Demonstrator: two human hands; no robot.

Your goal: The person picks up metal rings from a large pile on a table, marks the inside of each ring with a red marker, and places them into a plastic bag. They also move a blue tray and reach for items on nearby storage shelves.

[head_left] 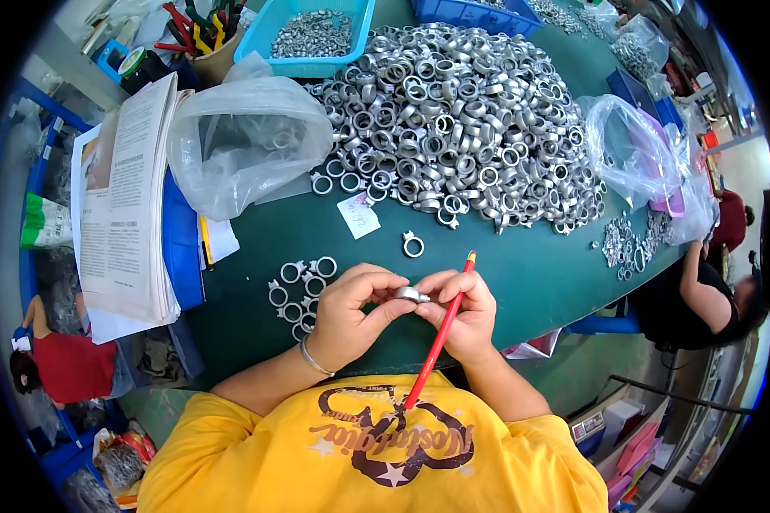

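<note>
Between my two hands, just in front of my yellow shirt, is a silver metal ring (409, 294) with a small lug. The thumb and finger of my left hand (351, 309) pinch it from one side. My right hand (466, 318) has its fingertips on the other side of the ring. A red pencil (436, 350) is also tucked in my right hand, its tip pointing up and away. Several similar rings (291, 272) lie beside my left hand. A single ring (413, 245) rests on the green table beyond my fingers.
A large heap of metal rings (479, 120) covers the table's far middle. Around it are a plastic bag (248, 145), a turquoise bin (364, 43), a paper tag (358, 217) and smaller parts (622, 244). Stacked papers (128, 205) stand at left. Other people sit at both sides.
</note>
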